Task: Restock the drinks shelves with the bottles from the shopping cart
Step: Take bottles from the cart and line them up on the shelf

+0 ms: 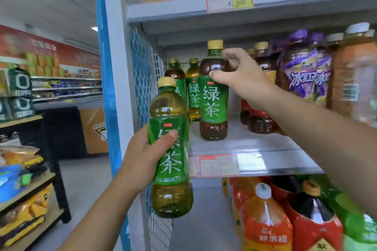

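- The left hand (pixel 142 155) was wrapped round the label of a green tea bottle (pixel 171 169), holding it upright in the air just in front of the middle shelf (pixel 255 140).
- The right hand (pixel 242 75) pinched the shoulder of a second tea bottle (pixel 213 104), which appeared to stand near the front of that shelf, just ahead of two rear tea bottles (pixel 193 91).
- A high pinch on a tall, narrow bottle gave little control. A push from the top could have tipped it into the rear tea bottles or the red-labelled bottles (pixel 259 120) to its right.
- The raised bottle hung clear of any support, so a slip on its slick label would probably have dropped it to the floor. Swinging it in could also have clipped the shelf lip or the standing bottle.
- Whether the second tea bottle's base sat fully on the shelf was hard to tell.
- The right hand's far fingers were hidden behind the bottle.
- The shopping cart was out of view, the shelf price tag (pixel 216 166) unreadable, and the right edge blurred.
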